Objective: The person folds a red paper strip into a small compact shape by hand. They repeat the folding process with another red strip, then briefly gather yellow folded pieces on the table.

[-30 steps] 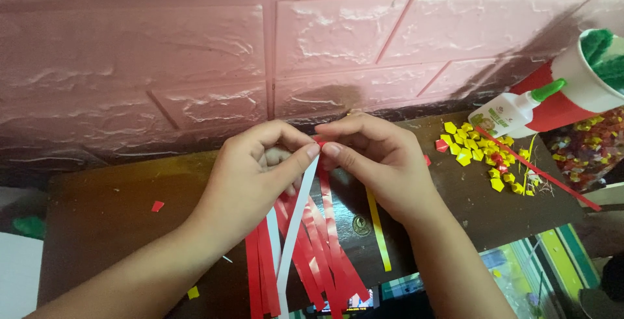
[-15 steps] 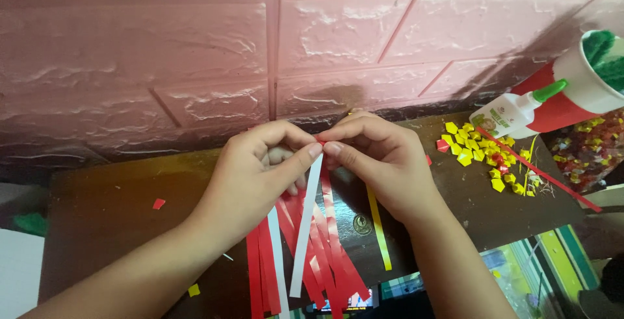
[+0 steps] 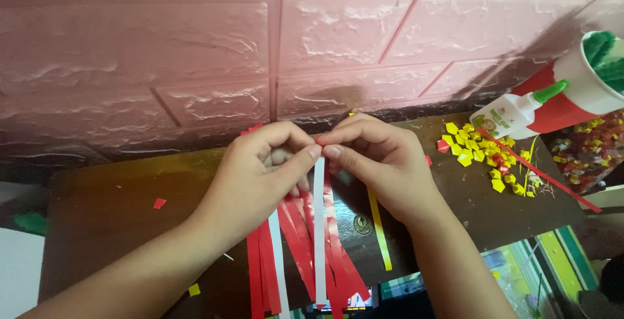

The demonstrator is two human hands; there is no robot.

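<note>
Leftmost, a small red scrap (image 3: 159,203) lies alone on the dark wooden bench (image 3: 110,208), which stands against a pink brick-patterned wall (image 3: 162,52). Next, the left hand (image 3: 257,176) comes in from the lower left, forearm slanting up across the bench, wrist bent and fingers curled toward the middle; its grip is closed, thumb and forefinger pinched together on the top end of a white paper strip (image 3: 319,228). That strip hangs straight down from the pinch, over a fan of red paper strips (image 3: 292,254) lying on the bench beneath both hands, with a second white strip (image 3: 278,273) among them. Their lower ends run past the bench edge and out of view at the bottom. Meeting the left fingertip to fingertip, the right hand (image 3: 380,166) reaches in from the lower right, knuckles up, its grip likewise pinched shut on the same strip end; how the paper is folded between the fingertips is hidden by the fingers. Just right of that hand a yellow strip (image 3: 379,234) lies lengthwise on the bench. Farther right sits a scatter of small yellow and red folded pieces (image 3: 481,156), a long thin red strip (image 3: 539,169) and a white glue bottle with a green nozzle (image 3: 520,111) lying on its side. At the far right edge a white cup holding something green (image 3: 595,72) is cut off by the frame.
</note>
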